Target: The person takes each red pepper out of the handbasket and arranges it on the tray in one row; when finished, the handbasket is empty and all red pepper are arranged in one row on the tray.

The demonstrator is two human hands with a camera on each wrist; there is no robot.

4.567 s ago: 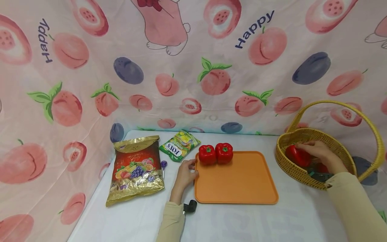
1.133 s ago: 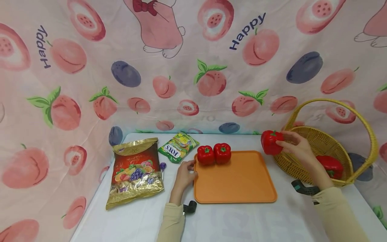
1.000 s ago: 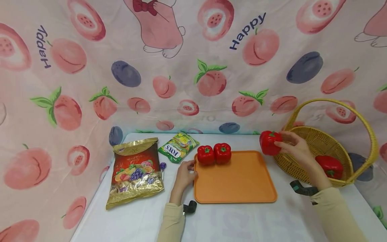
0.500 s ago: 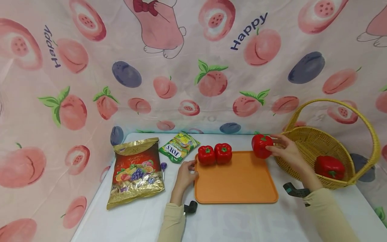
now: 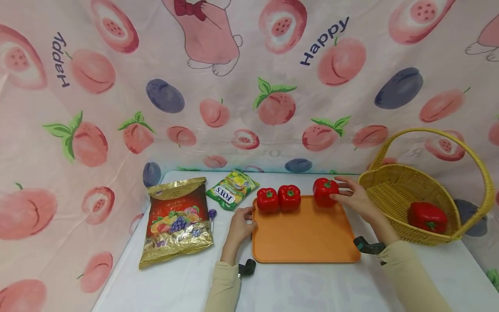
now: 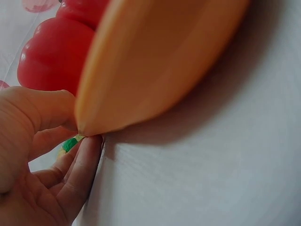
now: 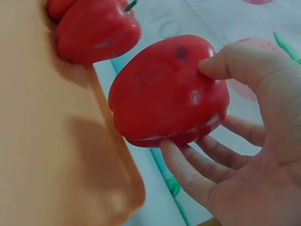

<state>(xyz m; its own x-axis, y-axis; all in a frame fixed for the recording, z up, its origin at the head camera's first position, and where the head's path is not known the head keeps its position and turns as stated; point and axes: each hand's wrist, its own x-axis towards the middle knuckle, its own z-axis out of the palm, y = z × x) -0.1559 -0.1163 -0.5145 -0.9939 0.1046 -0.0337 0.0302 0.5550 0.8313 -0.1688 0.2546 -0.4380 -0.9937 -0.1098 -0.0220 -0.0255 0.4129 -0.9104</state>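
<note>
My right hand [image 5: 355, 198] grips a red bell pepper [image 5: 325, 192] between thumb and fingers, over the back right corner of the orange tray [image 5: 306, 240]. In the right wrist view the held pepper [image 7: 164, 94] hangs beside the tray rim, its shadow falling on the tray. Two more red bell peppers [image 5: 289, 198] sit side by side at the tray's back left corner. At the tray's left edge is my left hand [image 5: 239, 227]; the left wrist view has its thumb and fingers at the tray's rim [image 6: 84, 108].
On the right stands a yellow wicker basket [image 5: 374, 184] with a tall handle and one red bell pepper [image 5: 427, 217] inside. Left of the tray lie a mixed fruit candy bag [image 5: 177, 221], a green Fox's packet [image 5: 233, 189] and a purple lollipop [image 5: 212, 214].
My right hand has lifted a bell pepper out of the basket and carried it left over the tray's back right corner. The left hand has stayed at the tray's edge.
</note>
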